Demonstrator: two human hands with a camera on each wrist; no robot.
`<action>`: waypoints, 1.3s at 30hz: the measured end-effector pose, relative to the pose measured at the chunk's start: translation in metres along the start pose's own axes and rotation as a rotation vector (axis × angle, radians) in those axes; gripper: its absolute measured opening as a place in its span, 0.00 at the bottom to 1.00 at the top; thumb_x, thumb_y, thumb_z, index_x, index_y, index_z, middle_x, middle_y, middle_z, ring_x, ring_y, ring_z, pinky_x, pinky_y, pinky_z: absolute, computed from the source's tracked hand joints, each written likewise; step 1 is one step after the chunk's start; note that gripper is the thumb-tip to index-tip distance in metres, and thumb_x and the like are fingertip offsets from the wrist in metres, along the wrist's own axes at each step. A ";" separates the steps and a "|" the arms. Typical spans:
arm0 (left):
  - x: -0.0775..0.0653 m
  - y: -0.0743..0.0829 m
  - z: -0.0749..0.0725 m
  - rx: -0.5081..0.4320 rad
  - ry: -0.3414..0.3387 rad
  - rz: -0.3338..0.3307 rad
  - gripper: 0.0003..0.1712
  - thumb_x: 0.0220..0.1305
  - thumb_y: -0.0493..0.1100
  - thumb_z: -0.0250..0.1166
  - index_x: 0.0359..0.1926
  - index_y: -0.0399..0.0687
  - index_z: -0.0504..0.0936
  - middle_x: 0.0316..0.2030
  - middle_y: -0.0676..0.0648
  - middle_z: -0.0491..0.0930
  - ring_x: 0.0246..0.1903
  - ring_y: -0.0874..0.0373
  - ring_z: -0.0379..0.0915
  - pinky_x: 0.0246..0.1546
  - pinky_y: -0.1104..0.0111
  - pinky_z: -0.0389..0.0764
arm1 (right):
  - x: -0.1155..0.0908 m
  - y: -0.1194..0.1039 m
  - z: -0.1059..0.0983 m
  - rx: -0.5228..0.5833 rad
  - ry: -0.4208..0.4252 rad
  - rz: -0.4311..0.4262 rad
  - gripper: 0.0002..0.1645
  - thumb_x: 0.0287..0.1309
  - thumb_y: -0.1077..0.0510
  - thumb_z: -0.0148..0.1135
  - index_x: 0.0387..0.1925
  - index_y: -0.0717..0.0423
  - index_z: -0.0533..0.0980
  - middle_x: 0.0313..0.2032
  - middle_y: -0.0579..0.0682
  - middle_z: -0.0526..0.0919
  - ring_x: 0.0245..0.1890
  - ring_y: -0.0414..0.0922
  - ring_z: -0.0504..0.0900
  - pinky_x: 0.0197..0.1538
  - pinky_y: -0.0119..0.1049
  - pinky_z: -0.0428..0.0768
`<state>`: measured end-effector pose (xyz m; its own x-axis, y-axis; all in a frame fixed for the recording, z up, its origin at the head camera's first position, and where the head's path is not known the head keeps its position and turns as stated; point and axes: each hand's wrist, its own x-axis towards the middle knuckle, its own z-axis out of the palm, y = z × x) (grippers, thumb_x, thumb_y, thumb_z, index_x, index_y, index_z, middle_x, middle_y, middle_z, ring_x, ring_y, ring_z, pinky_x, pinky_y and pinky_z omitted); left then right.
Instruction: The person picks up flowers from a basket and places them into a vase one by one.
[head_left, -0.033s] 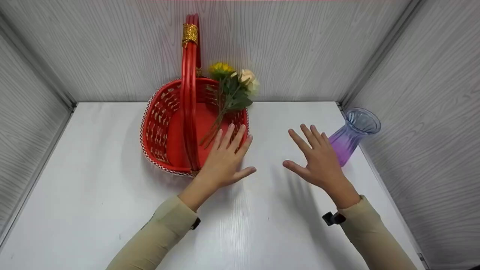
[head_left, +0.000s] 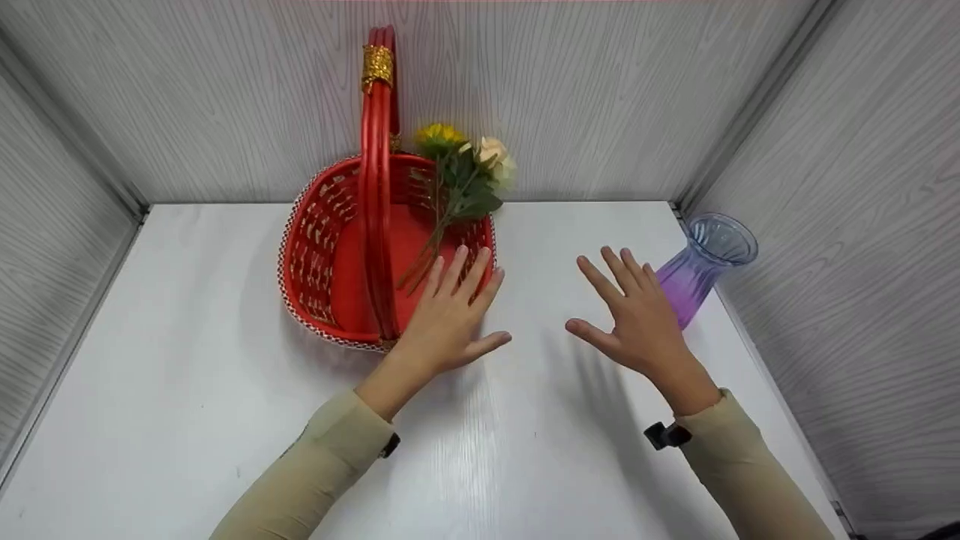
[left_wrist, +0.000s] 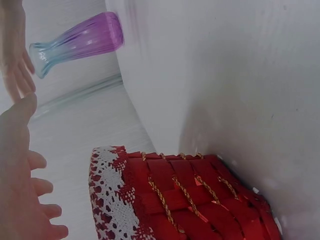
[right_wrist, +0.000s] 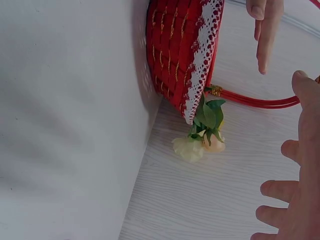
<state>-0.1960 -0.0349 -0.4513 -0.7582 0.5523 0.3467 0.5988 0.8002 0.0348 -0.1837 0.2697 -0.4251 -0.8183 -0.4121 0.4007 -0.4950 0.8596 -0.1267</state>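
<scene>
Fingers spread, my left hand (head_left: 446, 322) hovers over the near right rim of a red woven basket (head_left: 309, 262) with a tall arched handle and white lace edging. It holds nothing. Artificial flowers lean on the basket's far right edge, a yellow bloom (head_left: 439, 138) and pale cream roses (head_left: 493, 156), their stems pointing down inside. To the right, my right hand (head_left: 641, 322) is also spread in the air, holding nothing. Behind it stands a fluted glass vase (head_left: 697, 274), purple below and blue at the flared mouth. In the left wrist view the vase (left_wrist: 92, 37) shows whole and upright.
A white tabletop (head_left: 150, 360) carries everything. Grey wood-grain panels rise behind (head_left: 585, 90) and at both sides. The basket stands close to the back panel, the vase near the table's right edge. Dark small devices (head_left: 667, 436) sit at the wrists.
</scene>
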 end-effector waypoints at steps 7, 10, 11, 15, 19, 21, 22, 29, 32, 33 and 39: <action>0.010 0.005 -0.001 -0.001 0.020 0.028 0.51 0.63 0.75 0.53 0.78 0.54 0.57 0.78 0.41 0.48 0.77 0.39 0.39 0.75 0.42 0.44 | -0.003 0.010 -0.006 -0.013 0.017 0.018 0.52 0.54 0.27 0.64 0.77 0.36 0.58 0.75 0.57 0.59 0.75 0.63 0.55 0.72 0.67 0.55; 0.016 0.009 -0.002 -0.011 0.030 0.039 0.50 0.64 0.74 0.53 0.78 0.52 0.57 0.78 0.40 0.48 0.77 0.39 0.38 0.75 0.42 0.42 | -0.004 0.014 -0.009 -0.016 0.033 0.021 0.53 0.54 0.28 0.64 0.76 0.37 0.58 0.75 0.58 0.60 0.75 0.63 0.55 0.72 0.67 0.55; 0.018 0.010 -0.003 -0.014 0.036 0.045 0.50 0.64 0.73 0.53 0.78 0.52 0.57 0.78 0.40 0.49 0.77 0.38 0.39 0.75 0.42 0.42 | -0.004 0.016 -0.010 -0.018 0.038 0.022 0.53 0.54 0.28 0.64 0.76 0.38 0.58 0.75 0.58 0.60 0.75 0.63 0.55 0.72 0.66 0.55; 0.029 0.019 -0.005 -0.018 0.043 0.067 0.49 0.66 0.73 0.52 0.78 0.51 0.57 0.78 0.40 0.50 0.77 0.38 0.40 0.75 0.42 0.43 | -0.007 0.024 -0.014 -0.030 0.053 0.028 0.53 0.54 0.28 0.64 0.76 0.39 0.59 0.75 0.59 0.60 0.75 0.64 0.56 0.73 0.64 0.56; 0.041 0.030 -0.006 -0.008 0.027 0.077 0.49 0.67 0.74 0.48 0.78 0.52 0.54 0.78 0.41 0.48 0.77 0.38 0.39 0.75 0.43 0.44 | -0.011 0.033 -0.021 -0.033 0.064 0.059 0.53 0.54 0.27 0.63 0.76 0.40 0.59 0.74 0.59 0.60 0.75 0.64 0.55 0.73 0.63 0.55; 0.047 0.035 -0.006 -0.010 0.014 0.078 0.49 0.67 0.75 0.47 0.79 0.52 0.53 0.79 0.42 0.46 0.77 0.39 0.38 0.75 0.43 0.43 | -0.013 0.038 -0.025 -0.026 0.071 0.082 0.53 0.54 0.28 0.64 0.76 0.39 0.59 0.75 0.59 0.60 0.75 0.64 0.55 0.73 0.64 0.55; 0.050 0.038 -0.006 -0.014 0.005 0.079 0.49 0.67 0.75 0.46 0.79 0.53 0.52 0.79 0.42 0.45 0.78 0.39 0.37 0.75 0.43 0.42 | -0.014 0.041 -0.027 -0.022 0.076 0.093 0.53 0.54 0.28 0.64 0.76 0.39 0.59 0.75 0.59 0.60 0.75 0.64 0.55 0.73 0.64 0.55; 0.073 0.056 -0.005 -0.036 -0.013 0.098 0.50 0.68 0.76 0.42 0.80 0.55 0.48 0.79 0.43 0.42 0.78 0.40 0.37 0.76 0.45 0.41 | -0.017 0.061 -0.043 0.006 0.111 0.143 0.51 0.55 0.32 0.65 0.76 0.40 0.58 0.75 0.59 0.59 0.75 0.64 0.53 0.73 0.66 0.53; 0.081 0.061 -0.005 -0.046 -0.005 0.111 0.50 0.68 0.76 0.42 0.80 0.55 0.48 0.80 0.44 0.42 0.78 0.40 0.37 0.76 0.44 0.43 | -0.018 0.069 -0.050 0.001 0.121 0.165 0.51 0.55 0.32 0.65 0.77 0.40 0.58 0.75 0.58 0.58 0.76 0.64 0.51 0.72 0.66 0.53; 0.083 0.063 -0.005 -0.045 -0.007 0.113 0.50 0.68 0.77 0.42 0.80 0.55 0.47 0.80 0.44 0.42 0.78 0.40 0.37 0.76 0.45 0.43 | -0.018 0.071 -0.052 0.002 0.125 0.169 0.51 0.55 0.32 0.66 0.76 0.40 0.58 0.75 0.59 0.59 0.76 0.65 0.51 0.72 0.67 0.53; 0.097 0.075 -0.006 -0.043 -0.025 0.126 0.51 0.68 0.77 0.40 0.80 0.54 0.45 0.80 0.44 0.40 0.78 0.40 0.35 0.76 0.45 0.42 | -0.020 0.086 -0.060 -0.007 0.126 0.208 0.51 0.56 0.34 0.66 0.76 0.41 0.59 0.76 0.59 0.57 0.75 0.66 0.51 0.70 0.70 0.54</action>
<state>-0.2236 0.0773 -0.4093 -0.6822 0.6539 0.3272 0.6998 0.7136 0.0329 -0.1921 0.3697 -0.3896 -0.8591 -0.1855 0.4771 -0.3175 0.9242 -0.2123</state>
